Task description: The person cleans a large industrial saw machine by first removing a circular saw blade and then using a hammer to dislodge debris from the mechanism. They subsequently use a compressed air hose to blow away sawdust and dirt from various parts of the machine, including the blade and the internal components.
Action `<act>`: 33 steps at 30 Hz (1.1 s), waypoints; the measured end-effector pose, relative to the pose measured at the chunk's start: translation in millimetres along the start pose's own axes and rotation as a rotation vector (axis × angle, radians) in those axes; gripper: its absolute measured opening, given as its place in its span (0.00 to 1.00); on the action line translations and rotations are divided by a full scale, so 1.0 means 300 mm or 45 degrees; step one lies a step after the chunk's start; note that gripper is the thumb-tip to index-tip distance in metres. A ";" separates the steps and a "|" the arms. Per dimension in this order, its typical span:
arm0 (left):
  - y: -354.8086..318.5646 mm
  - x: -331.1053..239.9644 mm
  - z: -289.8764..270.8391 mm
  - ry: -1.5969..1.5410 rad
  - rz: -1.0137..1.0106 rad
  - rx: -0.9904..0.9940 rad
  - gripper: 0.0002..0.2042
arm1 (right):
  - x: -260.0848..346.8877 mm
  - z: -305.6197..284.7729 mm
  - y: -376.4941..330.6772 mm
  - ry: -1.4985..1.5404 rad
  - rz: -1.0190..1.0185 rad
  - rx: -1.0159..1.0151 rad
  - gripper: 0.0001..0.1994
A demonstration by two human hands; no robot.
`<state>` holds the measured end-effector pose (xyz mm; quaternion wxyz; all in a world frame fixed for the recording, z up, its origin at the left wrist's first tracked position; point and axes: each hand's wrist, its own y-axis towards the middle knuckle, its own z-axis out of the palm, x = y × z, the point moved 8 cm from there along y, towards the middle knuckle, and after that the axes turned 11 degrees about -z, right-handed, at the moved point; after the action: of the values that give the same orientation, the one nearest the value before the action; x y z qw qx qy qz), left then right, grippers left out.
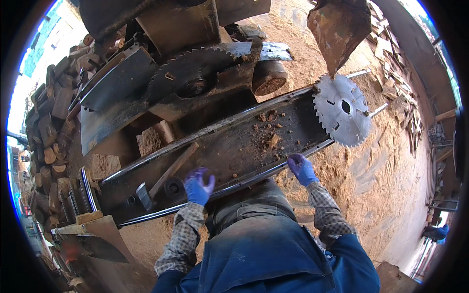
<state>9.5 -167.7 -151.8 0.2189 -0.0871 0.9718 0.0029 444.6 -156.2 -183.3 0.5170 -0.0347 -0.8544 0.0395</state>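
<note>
My left hand (199, 187), in a blue-purple glove, is raised over the near side of a dark metal machine bed (220, 154) with its fingers apart. Beside it on the bed lie a black round flange (174, 186) and a hammer (143, 196) with a wooden handle. My right hand (303, 170), gloved alike, is at the bed's near rail (249, 179), thumb and fingers apart and nothing visible in them; whether it touches the rail I cannot tell. A shiny circular saw blade (334, 115) rests across the bed's right end.
A dark toothed saw blade (168, 73) sits in the machine beyond the bed. Wood chips and debris (272, 139) lie on the bed. Stacked logs (53, 117) stand at left, and wood offcuts (403, 93) at right. Sawdust (361, 190) covers the floor. A rusty metal chute (339, 34) hangs above the shiny blade.
</note>
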 end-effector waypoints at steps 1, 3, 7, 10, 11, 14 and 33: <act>0.002 0.073 -0.010 0.176 -0.048 -0.078 0.26 | -0.011 0.003 -0.024 -0.011 -0.027 0.043 0.17; 0.017 0.192 -0.051 0.454 -0.135 -0.253 0.34 | -0.050 0.049 -0.041 0.003 -0.055 0.088 0.17; 0.119 0.337 -0.057 0.518 -0.315 -0.233 0.36 | 0.109 0.045 0.057 -0.583 -0.227 0.000 0.24; 0.192 0.374 -0.006 0.514 -0.368 -0.092 0.36 | 0.168 0.045 0.176 -0.945 -0.127 0.028 0.38; 0.222 0.381 0.011 0.524 -0.411 -0.036 0.36 | 0.152 0.058 0.215 -1.011 -0.086 0.059 0.42; 0.269 0.395 0.036 0.568 -0.459 0.065 0.31 | 0.130 0.151 0.291 -1.196 -0.173 0.137 0.44; 0.535 0.179 -0.163 0.195 -0.310 0.022 0.30 | 0.103 -0.330 1.020 -0.088 -0.141 -0.389 0.21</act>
<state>-86.4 -21.0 -135.7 0.1437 -0.2027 0.9679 -0.0385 523.7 154.4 -141.9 0.4774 -0.0645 -0.8683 -0.1182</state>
